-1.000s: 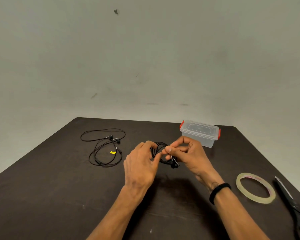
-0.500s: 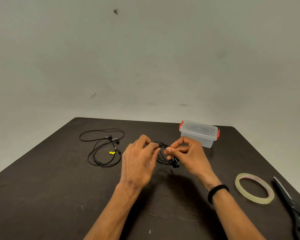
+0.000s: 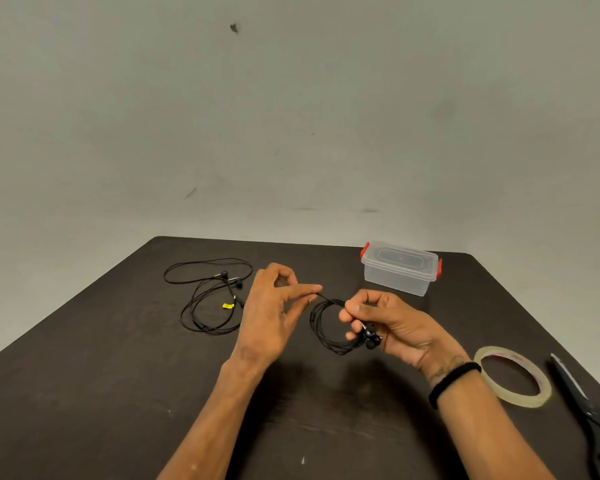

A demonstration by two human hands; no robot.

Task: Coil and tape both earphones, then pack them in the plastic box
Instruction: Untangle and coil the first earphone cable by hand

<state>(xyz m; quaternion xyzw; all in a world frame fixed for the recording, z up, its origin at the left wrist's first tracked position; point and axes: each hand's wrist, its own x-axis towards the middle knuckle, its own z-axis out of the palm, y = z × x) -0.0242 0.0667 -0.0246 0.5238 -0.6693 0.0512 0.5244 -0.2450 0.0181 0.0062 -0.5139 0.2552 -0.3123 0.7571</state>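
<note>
A: Where is the coil (image 3: pixel 329 325), and how does it sit?

B: Above the middle of the desk (image 3: pixel 84 393), held between both hands. Its loops stand roughly upright and face the camera, a little taller than wide. The earbuds (image 3: pixel 370 337) hang at its lower right, against the right hand (image 3: pixel 392 323).

A: What grips it?

B: The right hand pinches the coil's right side between thumb and fingers, palm turned left, wrist bent, a black band (image 3: pixel 452 382) on the wrist. The left hand (image 3: pixel 274 306) pinches the free end of the cable at the fingertips (image 3: pixel 314 291), so a short strand runs from them down and right to the coil's top. Its back faces the camera, and the other fingers curl into a loose ring above.

A: And the second earphone (image 3: pixel 210 299)?

B: Loose on the desk, well to the left of the left hand, sprawled in wide uneven loops, longer from far to near than across, with a small yellow tag (image 3: pixel 228 306) on it.

A: The box (image 3: pixel 400 268)?

B: Far right of the hands, lid shut, red clips at both ends, long side running left to right.

A: Tape (image 3: pixel 513 375)?

B: Flat on the desk just right of the right forearm. Black scissors (image 3: pixel 589 414) lie beside it at the desk's edge, tips pointing away.
</note>
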